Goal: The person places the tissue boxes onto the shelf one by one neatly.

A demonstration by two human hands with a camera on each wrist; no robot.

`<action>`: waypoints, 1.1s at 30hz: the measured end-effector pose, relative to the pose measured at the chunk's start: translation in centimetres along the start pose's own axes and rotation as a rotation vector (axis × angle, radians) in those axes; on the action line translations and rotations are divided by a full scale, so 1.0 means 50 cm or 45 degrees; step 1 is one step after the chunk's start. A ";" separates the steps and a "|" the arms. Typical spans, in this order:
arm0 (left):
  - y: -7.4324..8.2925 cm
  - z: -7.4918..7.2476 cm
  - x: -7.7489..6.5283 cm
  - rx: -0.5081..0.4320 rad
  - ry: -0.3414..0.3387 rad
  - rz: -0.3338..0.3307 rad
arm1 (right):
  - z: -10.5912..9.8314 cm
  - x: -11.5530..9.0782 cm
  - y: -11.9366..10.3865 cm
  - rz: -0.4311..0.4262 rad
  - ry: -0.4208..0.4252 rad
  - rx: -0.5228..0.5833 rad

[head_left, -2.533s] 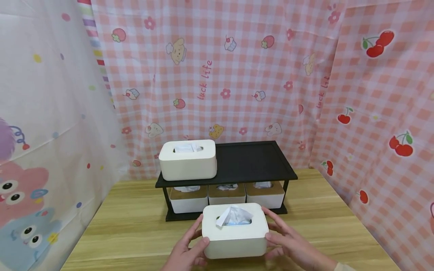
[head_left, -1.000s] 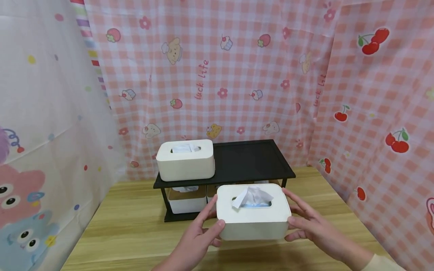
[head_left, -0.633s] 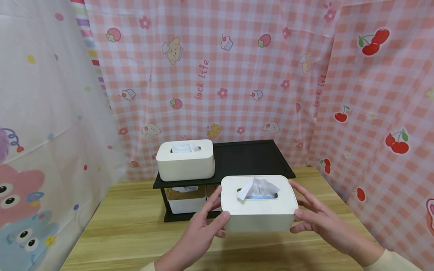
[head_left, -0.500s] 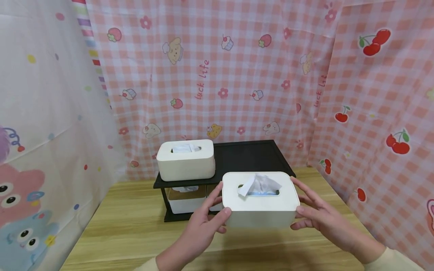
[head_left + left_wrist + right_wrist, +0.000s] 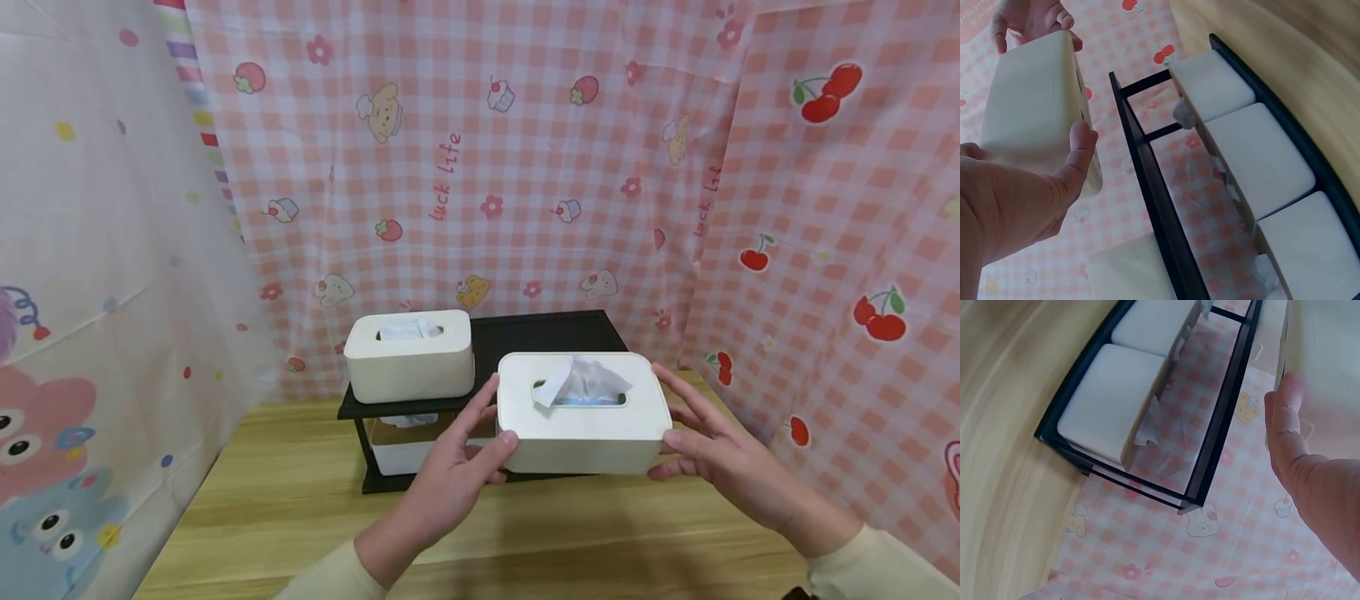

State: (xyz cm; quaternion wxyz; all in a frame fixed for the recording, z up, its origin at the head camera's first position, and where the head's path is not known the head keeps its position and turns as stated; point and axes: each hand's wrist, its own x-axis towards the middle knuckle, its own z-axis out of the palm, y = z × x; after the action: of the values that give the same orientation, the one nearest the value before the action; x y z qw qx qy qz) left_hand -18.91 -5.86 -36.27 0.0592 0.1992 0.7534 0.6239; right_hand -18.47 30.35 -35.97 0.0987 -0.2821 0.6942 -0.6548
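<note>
A cream tissue box (image 5: 585,454) with a white tissue poking from its oval slot is held in the air by both hands. My left hand (image 5: 453,475) grips its left end, thumb on the front corner. On the right end, my right hand (image 5: 720,442) holds it the same way. The box overlaps the front right of the black two-tier rack (image 5: 532,337) in the head view. In the left wrist view the held box (image 5: 1029,100) hangs clear of the rack, higher than its top shelf. A second cream tissue box (image 5: 412,375) stands on the top shelf's left side.
Several white tissue boxes with wood-coloured lids, one of them a left-hand box (image 5: 408,457), sit on the lower shelf. The rack stands on a wooden table (image 5: 300,500). Patterned curtains (image 5: 480,167) enclose the back and both sides.
Both hands have raised the tissue box from low over the table in front of the rack, carrying it up and rightward to the height of the top shelf. The other boxes stay put.
</note>
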 end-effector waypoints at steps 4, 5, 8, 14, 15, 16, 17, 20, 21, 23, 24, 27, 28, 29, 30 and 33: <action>0.007 -0.001 0.015 0.026 0.007 0.024 | -0.007 0.007 -0.007 -0.013 0.011 -0.016; 0.008 -0.001 0.019 0.033 0.011 0.030 | -0.008 0.010 -0.009 -0.006 0.019 -0.021; 0.011 -0.002 0.031 0.041 0.019 0.037 | -0.012 0.018 -0.012 0.005 0.039 -0.041; 0.011 -0.006 0.050 0.040 0.028 0.011 | -0.022 0.035 -0.009 0.009 0.035 -0.043; 0.011 -0.006 0.052 0.040 0.033 0.002 | -0.023 0.037 -0.007 0.013 0.032 -0.040; 0.011 -0.007 0.055 0.038 0.037 -0.004 | -0.024 0.040 -0.005 0.021 0.030 -0.037; 0.011 -0.008 0.057 0.035 0.040 -0.011 | -0.025 0.042 -0.004 0.029 0.030 -0.036; 0.010 -0.010 0.065 0.034 0.056 -0.033 | -0.026 0.052 0.000 0.062 0.051 -0.041; 0.010 -0.011 0.067 0.033 0.063 -0.040 | -0.026 0.056 0.001 0.074 0.061 -0.044; 0.009 -0.012 0.073 0.033 0.081 -0.055 | -0.025 0.065 0.004 0.097 0.077 -0.049; 0.008 -0.012 0.075 0.032 0.089 -0.064 | -0.025 0.069 0.005 0.106 0.081 -0.049; 0.008 -0.014 0.082 0.033 0.105 -0.092 | -0.027 0.080 0.009 0.134 0.080 -0.040; 0.008 -0.015 0.084 0.036 0.106 -0.100 | -0.027 0.083 0.010 0.146 0.080 -0.037; 0.008 -0.016 0.086 0.041 0.108 -0.106 | -0.028 0.085 0.011 0.156 0.080 -0.036; 0.008 -0.016 0.088 0.045 0.109 -0.113 | -0.030 0.088 0.012 0.167 0.082 -0.036; 0.007 -0.017 0.096 0.040 0.112 -0.131 | -0.033 0.096 0.014 0.200 0.098 -0.028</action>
State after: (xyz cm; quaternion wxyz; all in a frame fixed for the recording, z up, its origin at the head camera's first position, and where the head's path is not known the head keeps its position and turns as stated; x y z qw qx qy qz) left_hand -23.51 -4.80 -35.00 0.0547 0.1336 0.7742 0.6162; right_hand -23.42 29.23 -35.32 0.1200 -0.2026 0.7246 -0.6477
